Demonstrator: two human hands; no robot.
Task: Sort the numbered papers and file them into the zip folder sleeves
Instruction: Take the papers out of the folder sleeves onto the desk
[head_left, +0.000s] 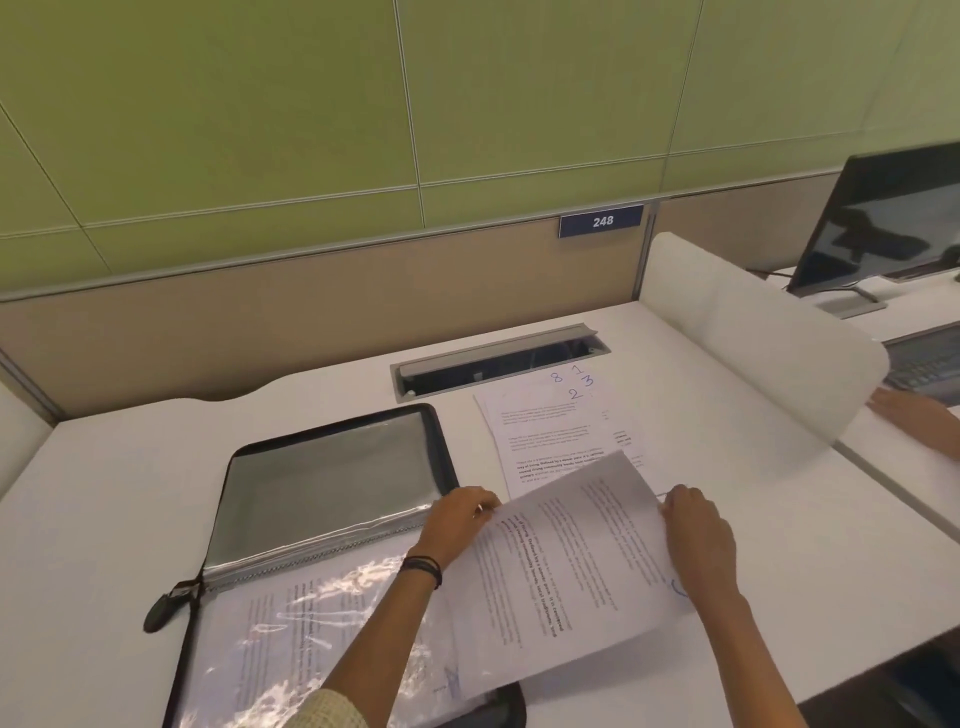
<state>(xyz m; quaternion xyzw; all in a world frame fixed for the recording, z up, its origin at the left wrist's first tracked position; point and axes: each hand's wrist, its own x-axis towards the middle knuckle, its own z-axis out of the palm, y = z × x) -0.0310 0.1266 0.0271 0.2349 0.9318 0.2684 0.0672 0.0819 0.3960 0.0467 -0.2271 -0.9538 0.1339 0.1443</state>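
Left hand (460, 519): forearm reaches forward from the lower edge of the view, across the near half of the folder (332, 478). The fingers are curled and pinch the far left edge of the sheet (566, 571). Dark bands (423, 569) circle the wrist.

Right hand (696, 530): forearm reaches forward from the lower right. The fingers are curled together over the right edge of the sheet, with the knuckles facing up. The thumb is hidden under the paper.

Sheet: printed, held by both hands, and turned at an angle to the desk (104, 493) edge. Its left part overlaps the folder's right side and its far corner overlaps the stack (550, 431). Whether it touches either cannot be told.

Folder: lies open on the desk, left of centre, with a black zip border. The far half shows a grey inner face. The near half carries a clear sleeve (291, 649) with a printed page inside. The zip pull (161, 608) lies at the left edge.

Stack: printed pages flat on the desk, right of the folder. Blue handwritten numbers 8, 1, 3 and 2 mark the far corners.
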